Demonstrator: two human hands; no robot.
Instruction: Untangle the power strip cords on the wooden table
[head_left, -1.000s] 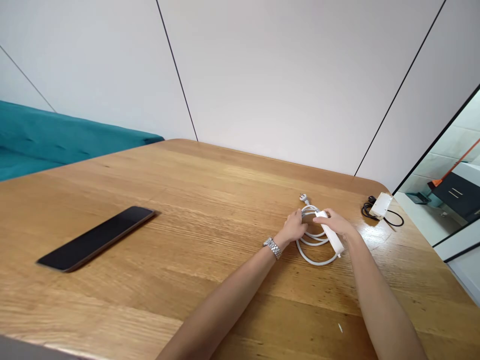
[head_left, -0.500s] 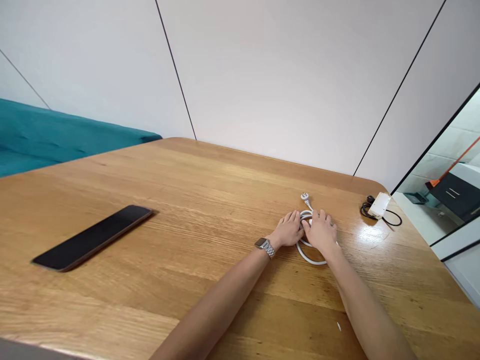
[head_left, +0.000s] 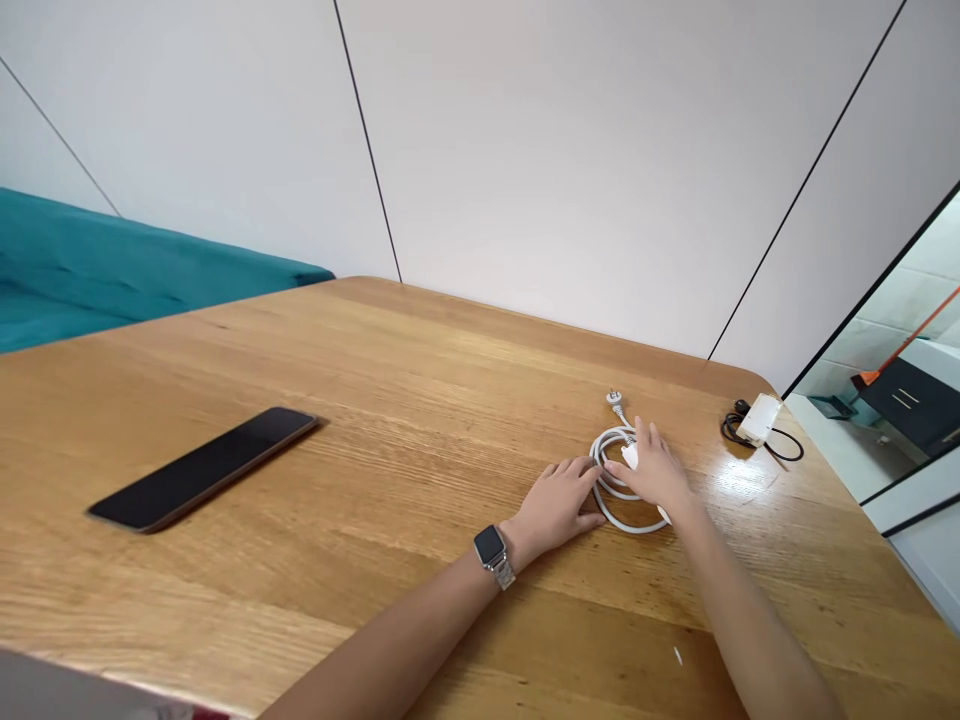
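Observation:
A white power cord (head_left: 636,528) lies in loose loops on the wooden table, its pronged plug (head_left: 614,399) beyond the coil. My left hand (head_left: 556,503) rests palm down at the coil's left edge, fingers spread, fingertips touching the loops. A metal-banded watch (head_left: 490,546) is on that wrist. Over the coil's right side, my right hand (head_left: 654,472) covers a white block (head_left: 630,456) joined to the cord. The block shows between thumb and forefinger, and these straddle it. Most of the block is hidden under the palm.
A dark tablet-like slab (head_left: 206,468) lies at the left of the table (head_left: 420,400). At the far right corner sits a white box (head_left: 760,419) with a black cable (head_left: 731,430). A teal sofa (head_left: 150,265) and a pale wall (head_left: 525,170) stand behind.
My left hand has drawn back toward me and left, its fingers now spread at the coil's edge. My right hand has shifted slightly right, uncovering more loops and the white block.

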